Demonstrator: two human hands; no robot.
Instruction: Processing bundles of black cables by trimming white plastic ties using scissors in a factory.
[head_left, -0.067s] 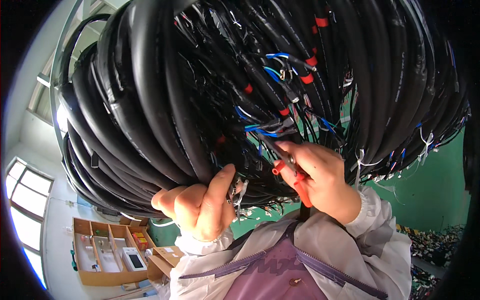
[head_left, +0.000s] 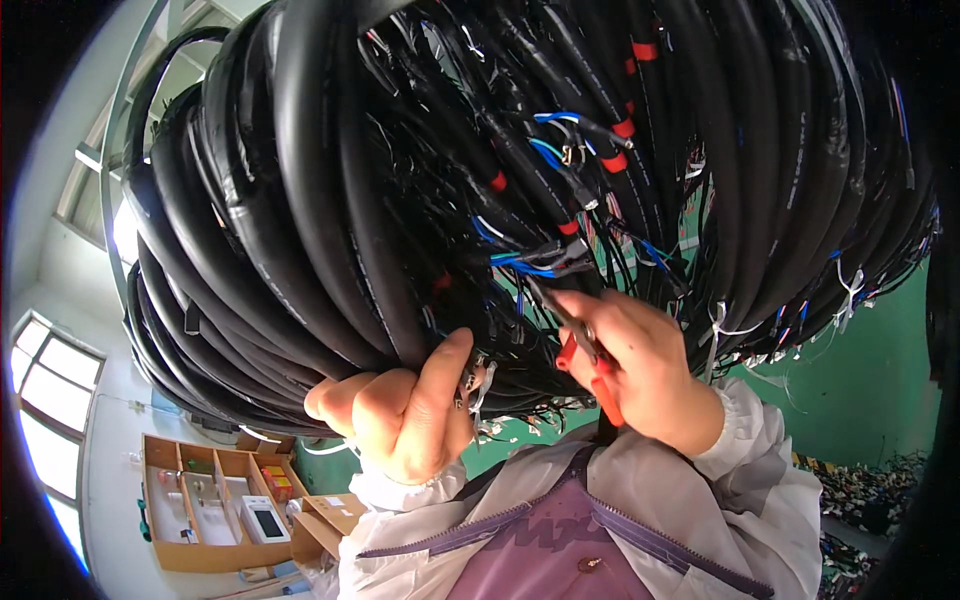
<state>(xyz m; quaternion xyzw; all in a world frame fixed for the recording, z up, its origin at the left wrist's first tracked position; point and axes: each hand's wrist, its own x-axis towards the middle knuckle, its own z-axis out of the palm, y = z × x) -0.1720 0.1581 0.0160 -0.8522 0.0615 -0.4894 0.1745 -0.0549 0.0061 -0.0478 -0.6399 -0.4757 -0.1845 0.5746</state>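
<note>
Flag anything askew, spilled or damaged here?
No plain damage or spill. Blue wires stick out across the black cables just beyond the right hand, and a white tie dangles loose ends to its right; untidy against the bundle, possibly normal.

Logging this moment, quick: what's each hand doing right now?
Left hand: curled closed at the black cables; what it holds is unclear.
Right hand: closed on a red-handled tool.

A red-handled metal tool (head_left: 568,352) is sitting in the right hand (head_left: 650,362), its tip pointing forward-left; thick black cables (head_left: 308,150) are curving just beyond the left hand (head_left: 400,412).
</note>
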